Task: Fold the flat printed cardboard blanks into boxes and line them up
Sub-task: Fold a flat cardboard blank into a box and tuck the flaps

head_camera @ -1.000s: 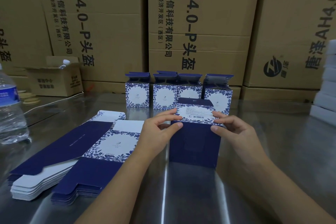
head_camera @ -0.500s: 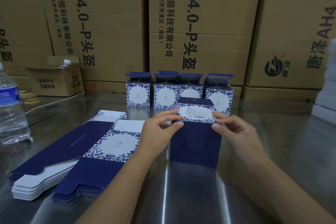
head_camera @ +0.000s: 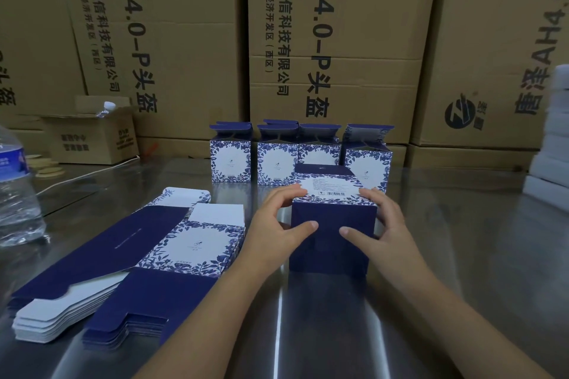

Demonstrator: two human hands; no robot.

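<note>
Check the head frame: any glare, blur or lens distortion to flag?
Head view: dim overall; glare streaks on the steel table; white stack at the right edge blurred; wide-angle bend leans the outer cartons; the held box, left hand and right hand are sharp.

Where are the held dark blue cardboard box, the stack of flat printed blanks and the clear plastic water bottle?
dark blue cardboard box (head_camera: 331,252): head view, plain front face.
stack of flat printed blanks (head_camera: 197,244): head view, top blank's floral panel.
clear plastic water bottle (head_camera: 18,206): head view, transparent body.
</note>
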